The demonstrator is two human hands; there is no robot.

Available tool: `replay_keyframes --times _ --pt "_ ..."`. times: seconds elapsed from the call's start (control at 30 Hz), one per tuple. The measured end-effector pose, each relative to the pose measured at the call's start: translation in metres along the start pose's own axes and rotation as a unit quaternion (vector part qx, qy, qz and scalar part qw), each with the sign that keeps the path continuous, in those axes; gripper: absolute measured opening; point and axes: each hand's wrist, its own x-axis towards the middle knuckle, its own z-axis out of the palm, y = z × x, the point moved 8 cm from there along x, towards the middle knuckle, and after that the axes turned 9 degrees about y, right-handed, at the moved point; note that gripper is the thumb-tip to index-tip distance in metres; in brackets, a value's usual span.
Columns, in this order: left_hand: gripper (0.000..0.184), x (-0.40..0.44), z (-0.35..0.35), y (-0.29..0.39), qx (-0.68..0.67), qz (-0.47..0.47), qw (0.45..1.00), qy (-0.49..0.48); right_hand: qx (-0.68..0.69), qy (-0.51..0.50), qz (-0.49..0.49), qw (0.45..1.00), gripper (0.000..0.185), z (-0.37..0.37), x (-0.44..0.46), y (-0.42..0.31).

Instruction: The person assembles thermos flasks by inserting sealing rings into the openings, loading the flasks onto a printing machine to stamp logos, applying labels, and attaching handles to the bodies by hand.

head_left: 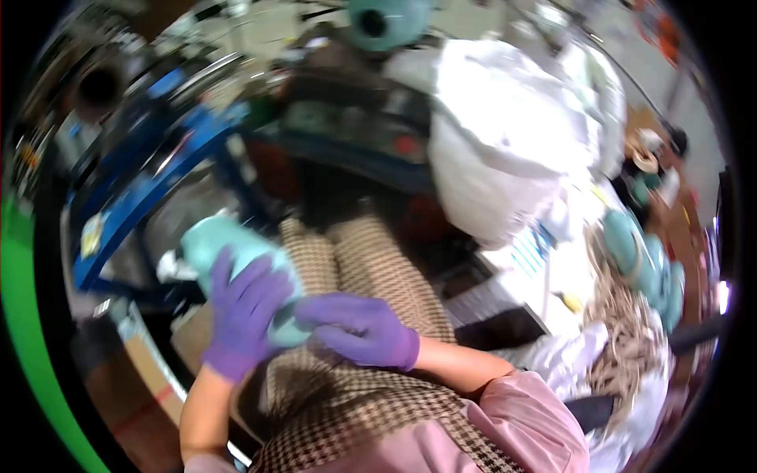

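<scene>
A smooth, rounded, elongated teal piece (236, 244) lies across my lap, over the left thigh; its exact kind I cannot make out. My left hand (246, 311), in a purple glove, lies over its near side with the fingers wrapped across it. At its lower right end is my right hand (359, 327), also gloved in purple, fingers together and touching the teal surface. Both hands cover part of the piece. Beneath them is a brown-and-cream checked apron (355, 402).
A large white sack (505, 134) stands ahead on the right. Beige strips (623, 339) lie in a heap near several teal pieces (643, 260). A blue metal frame (150, 197) is at the left. Another teal piece (390, 24) with a dark hole sits at the back.
</scene>
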Motion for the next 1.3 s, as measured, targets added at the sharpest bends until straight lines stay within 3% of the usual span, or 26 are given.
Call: replay_keyframes --times 0.1,0.13,0.2,0.23,0.27,0.3,0.37,0.4,0.47,0.5,0.57,0.6,0.63,0.7,0.8,0.9,1.03,1.07,1.13,1.2,1.27,1.3 --pt "0.036 -0.024 0.005 0.048 -0.073 0.109 0.989 -0.065 -0.177 0.207 -0.094 0.958 0.030 -0.124 -0.042 -0.008" --pt "0.034 -0.044 0.020 0.063 -0.117 0.144 0.975 -0.124 -0.171 0.306 -0.026 0.936 0.028 -0.175 -0.075 0.013" --pt "0.030 -0.098 0.069 0.084 -0.164 0.195 0.934 -0.249 -0.296 0.424 -0.005 0.856 0.026 -0.256 -0.127 0.023" --pt "0.029 -0.139 0.100 0.093 -0.126 0.247 0.918 -0.282 -0.425 0.433 -0.049 0.793 0.025 -0.284 -0.137 0.014" --pt "0.029 -0.192 0.128 0.101 0.030 0.414 0.879 -0.236 -0.475 0.433 -0.028 0.766 0.024 -0.310 -0.152 0.025" --pt "0.027 -0.182 0.127 0.108 0.135 0.518 0.818 -0.209 -0.521 0.430 -0.007 0.738 0.024 -0.329 -0.163 0.037" --pt "0.025 -0.165 0.120 0.118 0.302 0.708 0.633 -0.084 -0.546 0.421 0.068 0.721 0.024 -0.356 -0.175 0.068" --pt "0.031 -0.167 0.118 0.112 0.360 0.752 0.553 0.000 -0.545 0.423 0.101 0.716 0.024 -0.369 -0.185 0.091" --pt "0.029 -0.155 0.116 0.111 0.376 0.762 0.525 0.055 -0.576 0.432 0.156 0.676 0.022 -0.377 -0.192 0.103" --pt "0.021 -0.143 0.117 0.120 0.341 0.735 0.586 0.025 -0.571 0.437 0.170 0.674 0.020 -0.380 -0.194 0.107" --pt "0.013 -0.128 0.116 0.134 0.309 0.706 0.638 -0.002 -0.537 0.459 0.171 0.687 0.018 -0.386 -0.200 0.112" --pt "0.013 -0.125 0.119 0.136 0.316 0.707 0.632 -0.001 -0.527 0.468 0.162 0.690 0.014 -0.385 -0.198 0.108" --pt "0.011 -0.117 0.121 0.138 0.251 0.637 0.726 -0.066 -0.538 0.446 0.186 0.690 0.016 -0.393 -0.201 0.116" --pt "0.013 -0.102 0.122 0.138 0.057 0.462 0.871 -0.155 -0.546 0.471 0.088 0.687 0.021 -0.390 -0.190 0.106" --pt "0.020 -0.080 0.114 0.139 0.053 0.393 0.895 -0.202 -0.585 0.424 0.151 0.675 0.022 -0.396 -0.184 0.108" --pt "0.022 -0.074 0.115 0.137 0.005 0.364 0.906 -0.214 -0.487 0.474 0.229 0.697 0.022 -0.400 -0.189 0.111" --pt "0.023 -0.079 0.120 0.134 -0.053 0.322 0.923 -0.203 -0.634 0.434 0.022 0.640 0.015 -0.367 -0.182 0.087" --pt "0.024 -0.076 0.120 0.130 -0.071 0.287 0.932 -0.209 -0.729 0.374 -0.047 0.571 0.015 -0.337 -0.167 0.061" --pt "0.012 -0.069 0.113 0.133 -0.055 0.344 0.923 -0.166 -0.703 0.379 -0.123 0.589 0.018 -0.278 -0.128 0.015" --pt "0.011 -0.067 0.100 0.132 -0.034 0.394 0.908 -0.137 -0.417 0.414 -0.018 0.809 0.013 -0.238 -0.078 0.003" --pt "0.023 -0.070 0.082 0.129 -0.016 0.455 0.883 -0.114 -0.239 0.308 0.004 0.921 0.009 -0.190 -0.017 -0.001" --pt "0.029 -0.074 0.075 0.129 -0.010 0.488 0.867 -0.100 -0.235 0.214 -0.026 0.948 0.009 -0.166 0.014 -0.001"
